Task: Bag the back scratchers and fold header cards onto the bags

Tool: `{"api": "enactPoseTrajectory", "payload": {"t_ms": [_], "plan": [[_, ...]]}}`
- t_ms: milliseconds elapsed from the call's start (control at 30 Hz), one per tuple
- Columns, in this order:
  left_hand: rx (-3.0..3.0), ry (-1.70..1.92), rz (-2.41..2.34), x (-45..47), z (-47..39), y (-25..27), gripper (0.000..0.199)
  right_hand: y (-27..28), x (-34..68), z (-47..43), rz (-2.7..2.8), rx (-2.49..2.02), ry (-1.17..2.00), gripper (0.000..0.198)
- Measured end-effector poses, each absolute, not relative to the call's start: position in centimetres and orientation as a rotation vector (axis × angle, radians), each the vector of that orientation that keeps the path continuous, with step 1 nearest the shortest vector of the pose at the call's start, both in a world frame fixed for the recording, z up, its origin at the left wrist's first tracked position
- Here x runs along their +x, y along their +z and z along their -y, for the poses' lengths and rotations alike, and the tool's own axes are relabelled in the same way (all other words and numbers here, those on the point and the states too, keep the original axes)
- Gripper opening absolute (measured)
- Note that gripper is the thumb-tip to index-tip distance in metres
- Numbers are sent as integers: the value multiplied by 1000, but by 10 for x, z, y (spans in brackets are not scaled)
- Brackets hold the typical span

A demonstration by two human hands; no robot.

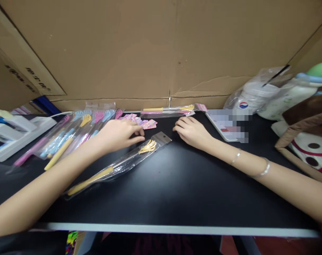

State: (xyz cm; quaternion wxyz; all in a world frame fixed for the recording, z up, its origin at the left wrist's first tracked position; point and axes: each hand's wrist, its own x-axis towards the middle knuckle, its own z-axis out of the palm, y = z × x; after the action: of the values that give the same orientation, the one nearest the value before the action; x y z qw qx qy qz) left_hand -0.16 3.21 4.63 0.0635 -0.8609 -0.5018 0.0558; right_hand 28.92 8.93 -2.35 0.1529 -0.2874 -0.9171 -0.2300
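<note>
A yellow back scratcher (97, 176) in a clear plastic sleeve lies slanted on the black table, its claw end towards the middle. Just beyond it, my left hand (120, 134) hovers at or rests by a pile of small pink printed cards (150, 124); its fingers are bent, the thumb stands apart, and nothing shows in it. My right hand (192, 131) rests on the table right of the cards, fingers loosely bent and slightly apart, with no object visible in it. Several bagged back scratchers (61, 141) in pink, blue and yellow lie fanned out at the left, partly behind my left arm.
More bagged back scratchers (167, 110) lie along the cardboard wall (161, 53). A phone (221, 125), a bagged cup (252, 95), a bottle (288, 97) and a brown-and-white bag (309, 141) stand at the right. A white power strip (25, 136) sits at the left.
</note>
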Motion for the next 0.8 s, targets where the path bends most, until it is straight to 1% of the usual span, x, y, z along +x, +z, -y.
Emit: {"api": "enactPoseTrajectory", "payload": {"t_ms": [67,133,267,400,533,600,733,800], "plan": [[-2587,251,1544,1,-15,44,43,-22,295,-70,2645,-799,-684,25],[-2610,262,1529,4,0,39,47,-19,298,-54,2650,-806,-640,23],[-2556,158,1488,13,14,26,44,-13,294,-36,2646,-829,-454,20],[-2585,95,1470,27,7,17,36,-7,289,-31,2651,-846,-161,18],[-2636,31,1416,44,-5,14,36,-1,291,-31,2567,-898,115,17],[-2659,-5,1365,54,-10,11,38,-2,294,-33,2549,-915,143,17],[-2715,-48,1310,70,-19,10,43,-8,301,-41,2593,-938,100,21],[-2770,-67,1296,69,-22,12,41,-12,305,-46,2600,-936,85,22]]}}
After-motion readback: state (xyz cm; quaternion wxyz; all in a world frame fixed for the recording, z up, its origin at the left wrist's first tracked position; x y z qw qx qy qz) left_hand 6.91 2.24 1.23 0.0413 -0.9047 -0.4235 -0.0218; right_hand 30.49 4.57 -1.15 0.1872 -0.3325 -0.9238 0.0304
